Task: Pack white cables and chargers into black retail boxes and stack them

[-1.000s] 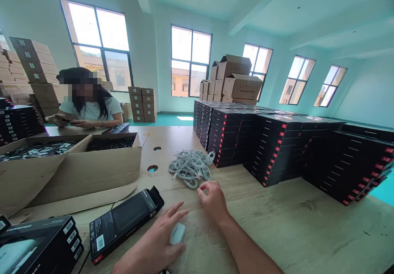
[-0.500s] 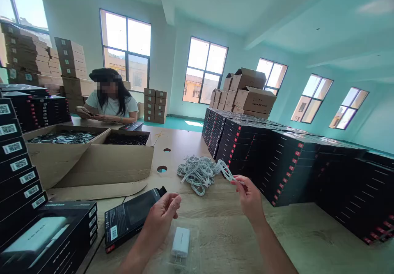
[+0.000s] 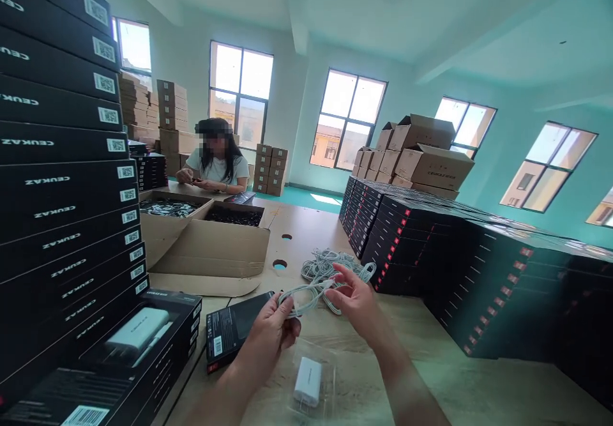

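A coiled white charging cable [image 3: 306,297] is gripped in my left hand [image 3: 275,327], its fingers closed round the left side of the loops. My right hand [image 3: 357,301] has its thumb and fingertips at the cable's connector end, in a loose pinch. Behind my right hand lies a tangled pile of similar white cables [image 3: 316,263]. Below the hands, a white charger plug [image 3: 308,380] rests in a clear plastic tray [image 3: 330,393]. Left of my left hand, a flat black box [image 3: 230,330] lies on the table, partly covered by the hand.
Tall stacked black boxes [image 3: 62,209] rise at left, beside an open box holding a white charger [image 3: 138,330]. Open cartons [image 3: 230,247] of small parts stand beyond. More black boxes [image 3: 431,266] line the right. A person [image 3: 218,161] works across the table [image 3: 306,215].
The cable has moved from beside the pile to between my hands, and my left hand has closed on its loops. The view has swung left, showing more of the left stack.
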Demonstrator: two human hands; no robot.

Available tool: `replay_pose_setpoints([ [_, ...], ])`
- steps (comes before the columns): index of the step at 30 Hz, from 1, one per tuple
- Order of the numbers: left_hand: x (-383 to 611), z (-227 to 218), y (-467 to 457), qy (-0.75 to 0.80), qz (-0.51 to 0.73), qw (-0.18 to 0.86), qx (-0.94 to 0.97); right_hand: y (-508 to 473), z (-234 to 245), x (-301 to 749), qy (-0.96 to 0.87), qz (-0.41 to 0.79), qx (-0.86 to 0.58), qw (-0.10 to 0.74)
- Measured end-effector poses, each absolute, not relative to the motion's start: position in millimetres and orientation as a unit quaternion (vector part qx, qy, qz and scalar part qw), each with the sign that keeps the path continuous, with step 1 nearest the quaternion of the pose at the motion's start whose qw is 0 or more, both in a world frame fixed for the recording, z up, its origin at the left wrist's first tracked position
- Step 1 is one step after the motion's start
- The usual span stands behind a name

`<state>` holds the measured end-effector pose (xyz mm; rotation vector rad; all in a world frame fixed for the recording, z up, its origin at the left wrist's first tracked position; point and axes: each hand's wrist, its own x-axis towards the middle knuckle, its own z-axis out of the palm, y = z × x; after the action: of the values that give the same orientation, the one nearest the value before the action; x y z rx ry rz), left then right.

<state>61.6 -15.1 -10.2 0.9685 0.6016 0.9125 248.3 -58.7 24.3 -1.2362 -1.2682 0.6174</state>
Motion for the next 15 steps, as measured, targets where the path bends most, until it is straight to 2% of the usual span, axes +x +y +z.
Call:
replay_pose_setpoints([
  [3,66.7,-14.1,-15.1,0.263,0.439,0.746,0.427,-53.9,20.2,242.9,-0.568,0.382,-0.513,0.518],
  [5,68.2,-13.3,-18.4,0.237,0.443,0.764,0.404,-52.9,18.8,239.6,-0.569,0.418,-0.489,0.512],
  [11,63.0,-4.7,-32.6,0.126,0.422,0.848,0.294,-49.4,18.2,238.9,-0.477,0.527,-0.389,0.586],
  [15,57.2,-14.8,-29.4,0.110,0.411,0.857,0.291,-51.6,23.1,238.2,-0.426,0.543,-0.363,0.626],
])
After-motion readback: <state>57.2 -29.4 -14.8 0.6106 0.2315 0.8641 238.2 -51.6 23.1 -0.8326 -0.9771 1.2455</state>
